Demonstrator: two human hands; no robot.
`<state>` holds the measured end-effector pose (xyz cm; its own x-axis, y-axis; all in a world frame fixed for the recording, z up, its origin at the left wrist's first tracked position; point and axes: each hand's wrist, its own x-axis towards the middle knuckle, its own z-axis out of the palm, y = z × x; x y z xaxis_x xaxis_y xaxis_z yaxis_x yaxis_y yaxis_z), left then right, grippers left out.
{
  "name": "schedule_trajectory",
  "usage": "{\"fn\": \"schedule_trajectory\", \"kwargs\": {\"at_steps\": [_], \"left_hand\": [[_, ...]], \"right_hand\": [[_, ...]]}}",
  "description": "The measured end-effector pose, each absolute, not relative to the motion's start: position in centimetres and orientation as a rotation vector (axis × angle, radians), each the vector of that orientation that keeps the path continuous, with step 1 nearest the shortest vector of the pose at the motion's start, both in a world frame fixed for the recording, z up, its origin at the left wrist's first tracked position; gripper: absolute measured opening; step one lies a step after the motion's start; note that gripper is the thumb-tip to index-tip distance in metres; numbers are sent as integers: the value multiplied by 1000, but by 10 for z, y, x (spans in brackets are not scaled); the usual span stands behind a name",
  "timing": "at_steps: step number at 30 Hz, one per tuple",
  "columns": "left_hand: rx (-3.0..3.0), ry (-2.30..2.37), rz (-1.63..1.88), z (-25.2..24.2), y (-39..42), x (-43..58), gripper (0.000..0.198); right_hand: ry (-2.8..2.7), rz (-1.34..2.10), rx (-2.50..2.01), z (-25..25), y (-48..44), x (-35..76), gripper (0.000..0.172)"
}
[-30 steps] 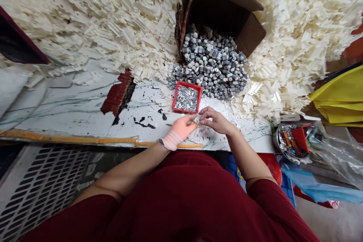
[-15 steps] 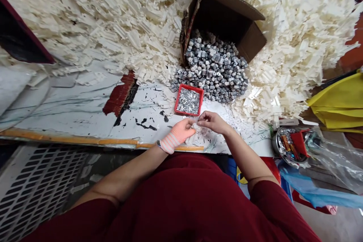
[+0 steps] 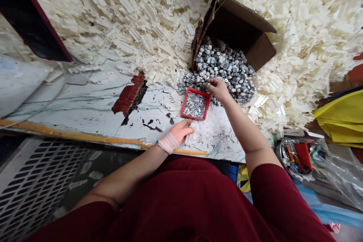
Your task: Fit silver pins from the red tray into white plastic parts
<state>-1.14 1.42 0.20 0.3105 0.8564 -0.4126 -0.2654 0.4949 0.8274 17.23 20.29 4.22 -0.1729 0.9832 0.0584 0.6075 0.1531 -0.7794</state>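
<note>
My left hand (image 3: 178, 134), in an orange knit glove with striped cuff, pinches a white plastic piece (image 3: 194, 127) low over the table's front edge. My bare right hand (image 3: 218, 89) is at the near left side of a heap of small grey-and-white cylindrical parts (image 3: 236, 81). Its fingers are bent together at the heap; what lies between them is hidden. Just below that hand sits a red square tray (image 3: 183, 112) filled with small shiny metal pins. Loose pins (image 3: 197, 145) lie on the table beside my left hand.
The heap spills from a cardboard box (image 3: 262, 51) on its side. Cream plastic strips (image 3: 119, 19) are piled behind and on both sides. A dark red-edged device (image 3: 34, 19) stands at left. At right is a metal bowl (image 3: 283, 159) of odds and ends, near a yellow bag (image 3: 340, 115).
My right hand has left the white piece at my left hand and moved up and away to the grey parts. My left hand stays in place. The view has shifted slightly.
</note>
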Motion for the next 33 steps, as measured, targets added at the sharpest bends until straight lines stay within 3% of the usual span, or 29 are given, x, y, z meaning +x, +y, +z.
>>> {"fn": "schedule_trajectory", "kwargs": {"at_steps": [4,10,18,24,33], "left_hand": [[590,946,906,9,22,-9,32],[426,1008,1059,19,31,-6,35],[525,1148,1087,38,17,-2,35],[604,972,884,38,17,1,38],[608,921,848,23,15,4,33]], "right_hand": [[-1352,1144,-1459,38,174,165,20],[-1777,781,-1220,44,79,141,5],[-1859,676,-1431,14,11,130,16],[-1964,736,-1408,43,37,207,16],[-1479,-82,-2210,108,142,352,26]]}}
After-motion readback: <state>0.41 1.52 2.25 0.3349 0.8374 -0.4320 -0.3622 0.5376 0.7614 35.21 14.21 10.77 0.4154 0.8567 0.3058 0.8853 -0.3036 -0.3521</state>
